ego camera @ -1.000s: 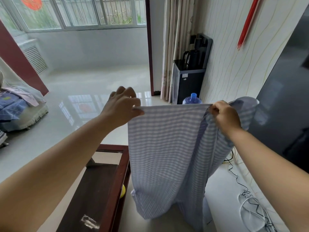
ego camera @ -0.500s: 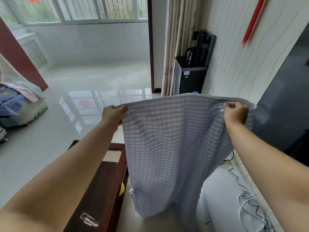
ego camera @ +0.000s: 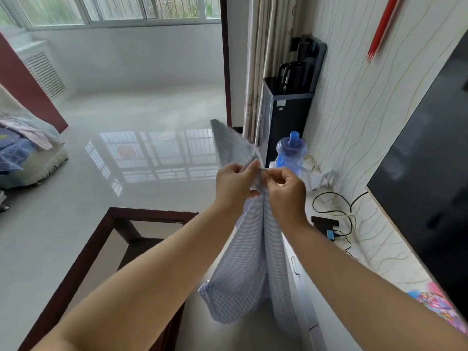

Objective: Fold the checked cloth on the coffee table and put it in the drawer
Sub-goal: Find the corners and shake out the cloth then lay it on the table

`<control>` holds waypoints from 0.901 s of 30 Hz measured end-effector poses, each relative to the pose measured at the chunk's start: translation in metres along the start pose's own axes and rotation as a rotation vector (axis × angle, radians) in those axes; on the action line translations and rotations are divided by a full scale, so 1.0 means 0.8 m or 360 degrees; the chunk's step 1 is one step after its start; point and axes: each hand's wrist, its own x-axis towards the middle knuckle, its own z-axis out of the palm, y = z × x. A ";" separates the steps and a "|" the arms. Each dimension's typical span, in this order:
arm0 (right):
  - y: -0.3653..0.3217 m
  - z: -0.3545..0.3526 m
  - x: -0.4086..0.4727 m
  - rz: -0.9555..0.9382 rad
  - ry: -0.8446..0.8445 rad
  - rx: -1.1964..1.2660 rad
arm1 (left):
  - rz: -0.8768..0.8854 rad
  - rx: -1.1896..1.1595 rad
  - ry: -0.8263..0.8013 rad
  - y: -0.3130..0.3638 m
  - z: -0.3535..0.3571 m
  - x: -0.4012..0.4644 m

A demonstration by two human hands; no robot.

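Note:
The blue-and-white checked cloth [ego camera: 243,269] hangs doubled in the air in front of me, right of the coffee table [ego camera: 83,252]. My left hand [ego camera: 234,183] and my right hand [ego camera: 285,188] are close together at its top, each pinching an upper corner. One loose corner of the cloth sticks up above my left hand. The folded halves hang down between my forearms. White drawer fronts [ego camera: 301,295] of the low unit show behind the cloth at the lower right, closed as far as I can see.
The dark wooden coffee table has a glass top. A blue water bottle [ego camera: 290,152], a black kettle stand [ego camera: 291,97], cables and a small black box [ego camera: 325,225] sit along the right wall. A large dark screen [ego camera: 428,173] fills the right. A covered sofa [ego camera: 27,153] stands far left.
My hands came together from wide apart, bringing the two top corners of the spread cloth against each other, so it now hangs doubled. The view tilted downward.

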 end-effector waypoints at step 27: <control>0.009 0.010 -0.064 -0.0527 -0.0025 -0.0414 | -0.0134 -0.0676 -0.0338 -0.037 -0.027 -0.061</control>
